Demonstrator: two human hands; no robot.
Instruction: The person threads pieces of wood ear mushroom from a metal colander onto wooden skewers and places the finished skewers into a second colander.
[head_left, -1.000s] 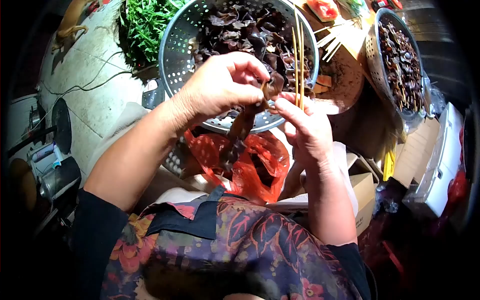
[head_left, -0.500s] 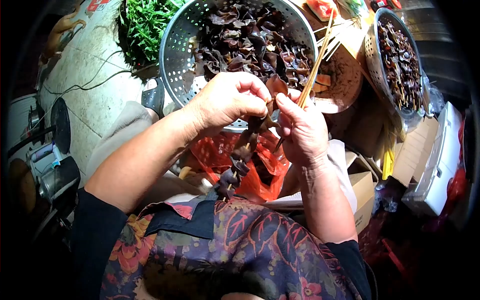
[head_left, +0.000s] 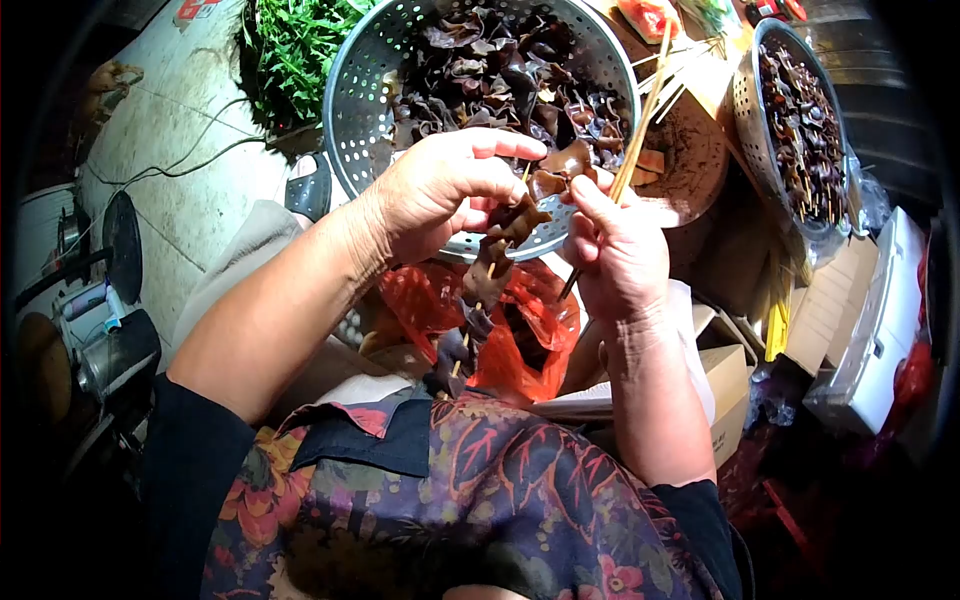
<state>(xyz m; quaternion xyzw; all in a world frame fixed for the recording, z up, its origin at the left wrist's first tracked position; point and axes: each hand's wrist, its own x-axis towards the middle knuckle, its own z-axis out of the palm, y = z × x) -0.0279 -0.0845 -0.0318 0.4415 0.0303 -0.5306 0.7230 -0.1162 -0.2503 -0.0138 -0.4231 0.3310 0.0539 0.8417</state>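
My left hand (head_left: pixel 445 190) is closed around the upper part of a bamboo skewer threaded with dark wood ear mushrooms (head_left: pixel 478 290), which slants down toward my lap. The skewer's bare tip shows just above the thumb. Between the thumb and fingers of my right hand (head_left: pixel 620 245) is a loose brown wood ear mushroom piece (head_left: pixel 562 170), right beside that tip. The same hand also grips a bundle of bare bamboo skewers (head_left: pixel 640 135), pointing up and away. Beyond both hands stands a perforated metal colander (head_left: pixel 352 110) with many loose wood ear mushrooms (head_left: pixel 490 75).
A red plastic bag (head_left: pixel 540 350) lies below my hands. At the right stands another colander (head_left: pixel 742 95) with filled skewers, near a white box (head_left: pixel 870 320) and cardboard. Leafy greens (head_left: pixel 290 60) are at the upper left. Behind the bundle is a round wooden board (head_left: pixel 695 150).
My left hand's index finger has lifted and its grip has loosened. The mushroom piece in my right hand has tilted sideways, and the skewer's tip now shows.
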